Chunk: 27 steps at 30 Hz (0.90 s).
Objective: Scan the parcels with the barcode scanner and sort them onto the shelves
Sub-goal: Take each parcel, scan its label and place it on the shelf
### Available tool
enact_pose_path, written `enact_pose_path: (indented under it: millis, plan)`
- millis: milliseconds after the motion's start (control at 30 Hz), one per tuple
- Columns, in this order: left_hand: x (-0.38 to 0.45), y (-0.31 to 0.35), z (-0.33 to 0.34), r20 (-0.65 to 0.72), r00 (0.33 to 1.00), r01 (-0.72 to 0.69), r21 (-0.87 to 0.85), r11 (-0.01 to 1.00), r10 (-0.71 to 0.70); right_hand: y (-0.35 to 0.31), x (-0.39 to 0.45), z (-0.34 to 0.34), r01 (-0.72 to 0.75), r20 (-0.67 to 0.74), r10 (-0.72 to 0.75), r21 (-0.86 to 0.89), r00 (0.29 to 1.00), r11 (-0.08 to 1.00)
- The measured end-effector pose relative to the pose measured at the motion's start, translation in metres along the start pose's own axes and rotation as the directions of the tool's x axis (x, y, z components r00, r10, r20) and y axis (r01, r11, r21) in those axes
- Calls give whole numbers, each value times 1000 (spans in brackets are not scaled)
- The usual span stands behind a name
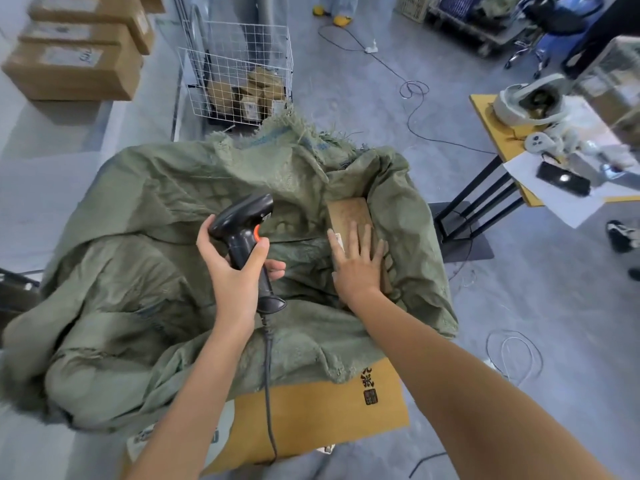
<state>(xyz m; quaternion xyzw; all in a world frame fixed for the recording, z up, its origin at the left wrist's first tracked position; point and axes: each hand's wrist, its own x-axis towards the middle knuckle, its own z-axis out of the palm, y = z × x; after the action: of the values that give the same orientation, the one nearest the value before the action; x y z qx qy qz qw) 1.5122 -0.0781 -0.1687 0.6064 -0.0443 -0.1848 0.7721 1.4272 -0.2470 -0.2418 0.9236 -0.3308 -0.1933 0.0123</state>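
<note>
I've got the left hand wrapped round the grip of the black barcode scanner, fingers and thumb curled tight on the handle, the head of it tipped up and away with the orange trigger showing on the front. Its dark cable drops straight down from the base of the handle and trails over a flattened cardboard sheet lying at the near edge. The right hand lies flat, fingers straight and spread, palm down on a brown parcel that sits in the open mouth of a big green woven sack; a pale label shows just at the thumb side, and I can't read it. The sack is crumpled wide across the middle, its frayed top edge bunched up at the far side. Beyond that stands a white wire cage with several more brown parcels in the bottom of it. Up at the far left, three cardboard boxes are lined up on a pale shelf surface. Off to the right there's a yellow-topped table on black legs, carrying a white headset, a controller, papers and a dark phone-like device, all rather blurred. Loose cables wind over the grey floor.
</note>
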Motion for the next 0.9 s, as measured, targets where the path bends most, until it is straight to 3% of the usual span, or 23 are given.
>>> enact_pose_path:
  millis: [333, 600, 700, 900]
  plan:
    - [0, -4, -2, 21, 1000, -5, 25, 1000, 5, 16, 19, 7, 60, 37, -72, 254, 997, 965]
    - [0, -1, -1, 42, 999, -13, 35, 999, 11, 12, 16, 3, 57, 39, -67, 229, 997, 972]
    - [-1, 4, 1, 46, 999, -12, 39, 999, 11, 8, 11, -4, 83, -15, -82, 254, 997, 964]
    - [-5, 24, -1, 16, 996, -88, 88, 992, 87, -6, 3, -44, 238, -268, -161, 286, 950, 928]
